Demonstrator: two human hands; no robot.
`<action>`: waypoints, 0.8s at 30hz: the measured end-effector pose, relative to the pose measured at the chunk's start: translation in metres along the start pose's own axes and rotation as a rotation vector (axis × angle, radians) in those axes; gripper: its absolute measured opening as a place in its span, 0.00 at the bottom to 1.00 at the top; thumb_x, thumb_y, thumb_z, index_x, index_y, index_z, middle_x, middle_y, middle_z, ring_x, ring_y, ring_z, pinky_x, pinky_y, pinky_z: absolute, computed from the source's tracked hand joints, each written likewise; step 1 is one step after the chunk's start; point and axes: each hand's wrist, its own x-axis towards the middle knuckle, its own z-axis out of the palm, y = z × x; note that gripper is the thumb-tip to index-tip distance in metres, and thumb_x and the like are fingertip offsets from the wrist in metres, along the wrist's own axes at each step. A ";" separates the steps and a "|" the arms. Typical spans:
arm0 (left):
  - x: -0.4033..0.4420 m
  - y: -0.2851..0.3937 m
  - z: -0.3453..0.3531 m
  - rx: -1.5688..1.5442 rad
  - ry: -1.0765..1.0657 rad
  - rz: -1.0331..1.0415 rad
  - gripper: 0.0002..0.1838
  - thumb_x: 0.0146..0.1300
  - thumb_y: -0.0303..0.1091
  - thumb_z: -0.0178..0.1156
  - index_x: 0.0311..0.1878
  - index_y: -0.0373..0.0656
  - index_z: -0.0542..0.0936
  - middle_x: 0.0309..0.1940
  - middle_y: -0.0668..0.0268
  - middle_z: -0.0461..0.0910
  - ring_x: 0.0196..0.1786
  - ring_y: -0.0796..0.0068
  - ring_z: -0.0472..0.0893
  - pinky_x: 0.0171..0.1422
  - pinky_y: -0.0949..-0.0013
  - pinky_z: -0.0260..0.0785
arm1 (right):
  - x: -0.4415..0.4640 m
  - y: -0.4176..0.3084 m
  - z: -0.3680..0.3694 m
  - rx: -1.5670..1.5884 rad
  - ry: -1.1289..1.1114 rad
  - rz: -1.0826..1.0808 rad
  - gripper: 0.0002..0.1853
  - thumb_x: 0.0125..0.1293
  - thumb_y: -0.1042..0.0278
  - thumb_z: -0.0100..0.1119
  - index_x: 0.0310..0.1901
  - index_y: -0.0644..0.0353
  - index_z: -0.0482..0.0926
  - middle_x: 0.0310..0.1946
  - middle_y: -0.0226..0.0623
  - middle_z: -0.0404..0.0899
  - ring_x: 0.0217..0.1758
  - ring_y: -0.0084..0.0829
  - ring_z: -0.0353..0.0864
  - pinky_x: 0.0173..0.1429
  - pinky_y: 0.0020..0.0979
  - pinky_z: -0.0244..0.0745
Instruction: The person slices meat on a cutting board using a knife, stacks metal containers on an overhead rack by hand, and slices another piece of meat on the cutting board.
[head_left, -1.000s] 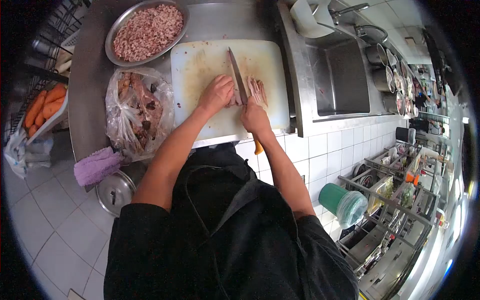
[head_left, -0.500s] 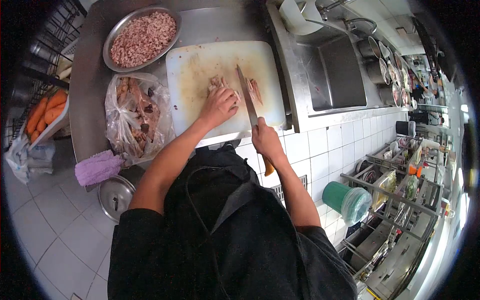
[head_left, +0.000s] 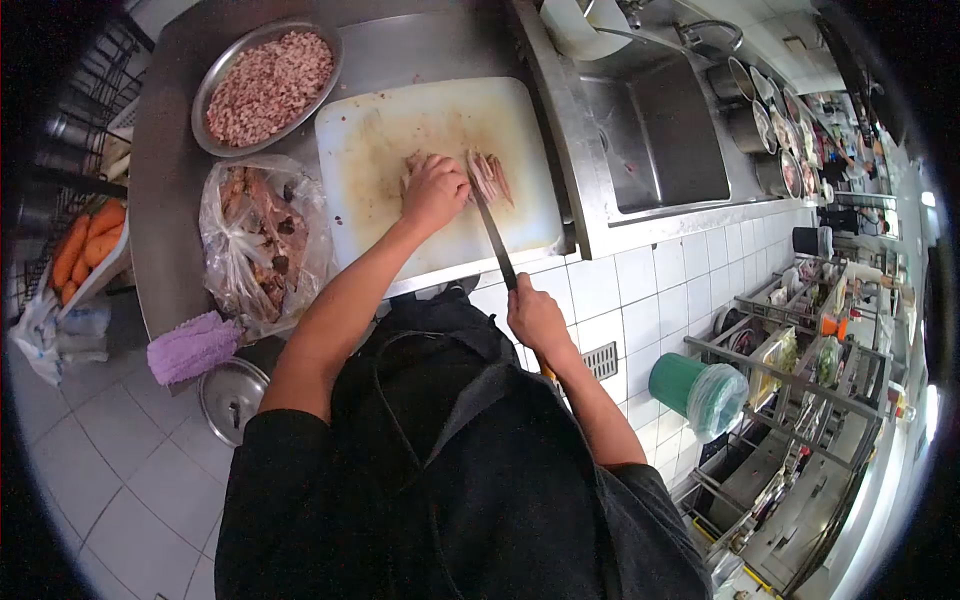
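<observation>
On a stained white cutting board (head_left: 365, 225), my left hand (head_left: 437, 193) presses down with curled fingers on a piece of meat (head_left: 410, 168), mostly hidden beneath it. My right hand (head_left: 537, 318) is wrapped round the handle of a long knife (head_left: 496, 238). The blade slants across the board's near edge, its tip end just right of my left fingers. Cut strips of meat (head_left: 492, 178) lie against the blade on its right side.
A metal bowl (head_left: 203, 128) of diced meat stands back left, above a clear plastic bag (head_left: 228, 222) of meat pieces. A purple cloth (head_left: 192, 347) hangs at the counter's corner. Right of the board is a sink (head_left: 665, 140); a green bin (head_left: 680, 383) stands lower right.
My right hand has drawn the knife back towards my body, so less of the blade lies over the board. More strips now lie beside it. The view has shifted slightly.
</observation>
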 end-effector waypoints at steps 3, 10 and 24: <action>0.001 -0.002 0.009 -0.019 -0.049 -0.067 0.05 0.56 0.34 0.68 0.31 0.43 0.88 0.38 0.68 0.82 0.52 0.63 0.77 0.62 0.53 0.65 | 0.003 0.000 0.005 -0.020 -0.019 0.026 0.09 0.71 0.67 0.48 0.45 0.64 0.66 0.26 0.61 0.81 0.33 0.66 0.82 0.41 0.61 0.77; -0.001 -0.002 0.010 0.046 -0.083 -0.074 0.06 0.58 0.35 0.66 0.31 0.45 0.88 0.38 0.69 0.83 0.52 0.65 0.77 0.63 0.52 0.64 | 0.060 -0.009 0.014 -0.032 -0.014 0.004 0.09 0.70 0.69 0.47 0.46 0.65 0.65 0.33 0.65 0.82 0.39 0.65 0.83 0.46 0.60 0.78; -0.032 0.000 -0.026 -0.088 0.129 0.135 0.06 0.58 0.29 0.67 0.37 0.39 0.83 0.43 0.62 0.81 0.52 0.57 0.79 0.61 0.54 0.69 | -0.006 -0.007 -0.019 -0.060 -0.048 -0.040 0.10 0.74 0.65 0.48 0.46 0.63 0.66 0.25 0.63 0.81 0.32 0.67 0.82 0.39 0.62 0.76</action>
